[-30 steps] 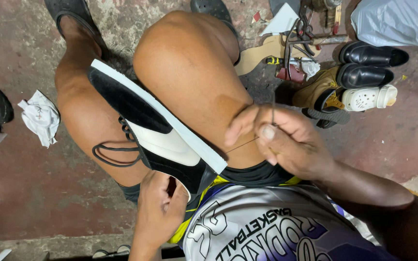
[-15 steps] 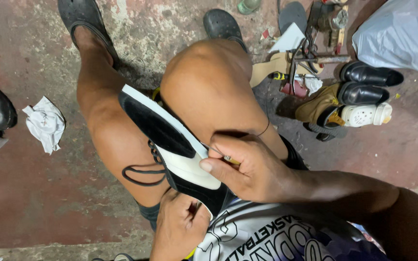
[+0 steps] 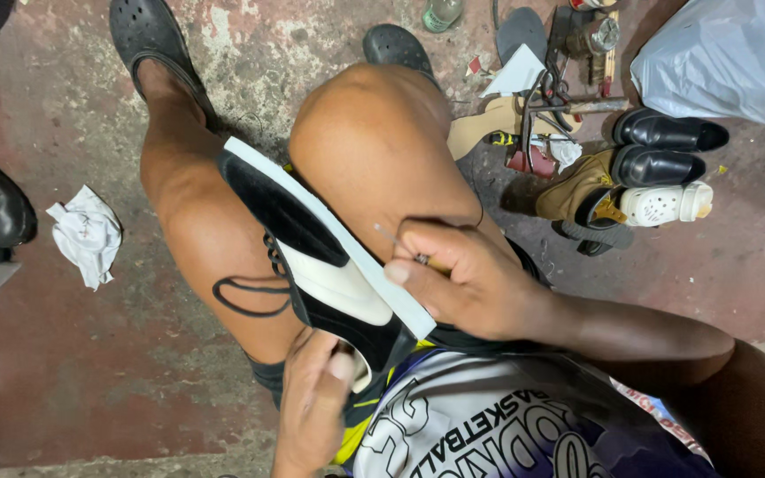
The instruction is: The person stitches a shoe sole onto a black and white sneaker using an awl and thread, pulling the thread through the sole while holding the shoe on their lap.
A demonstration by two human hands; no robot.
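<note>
The person sat with both bare knees raised and apart, seen from above. The right hand (image 3: 467, 279) reached in from the right on a forearm lying across the lap, fingers curled tightly with the thumb pressed against the forefinger in a pinch, knuckles facing up. The left hand (image 3: 316, 398) came up from below, close against the belly, its fingers bent and gripping, thumb tip showing pale. Both wrists were bent inward, and the hands sat near each other between the thighs.
</note>
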